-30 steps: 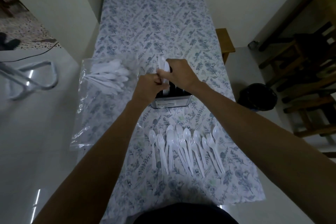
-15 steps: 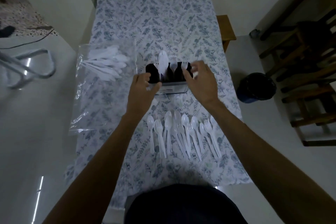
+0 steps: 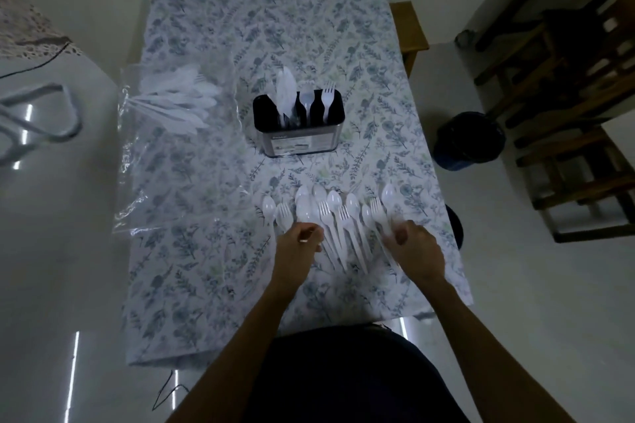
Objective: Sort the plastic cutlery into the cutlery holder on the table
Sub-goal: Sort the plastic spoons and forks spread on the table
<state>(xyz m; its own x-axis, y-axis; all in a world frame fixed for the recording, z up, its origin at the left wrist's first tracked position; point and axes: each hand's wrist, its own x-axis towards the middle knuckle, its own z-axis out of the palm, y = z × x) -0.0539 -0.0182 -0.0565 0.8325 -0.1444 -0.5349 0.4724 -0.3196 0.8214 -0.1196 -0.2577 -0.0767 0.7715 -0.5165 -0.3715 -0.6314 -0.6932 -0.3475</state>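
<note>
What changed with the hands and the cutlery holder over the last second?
Both hands left the cutlery holder and came back to the loose row of spoons and forks; the left hand and right hand now curl over handles there. Holder and bag of cutlery stayed put.

Both bare forearms reach forward from the near edge, converging slightly. Left hand [image 3: 298,244] palm-down, fingers curled under, knuckles up; whether it grips anything can't be seen. Right hand [image 3: 414,251] also palm-down, fingers curled, thumb side facing left. Hands well apart.
</note>
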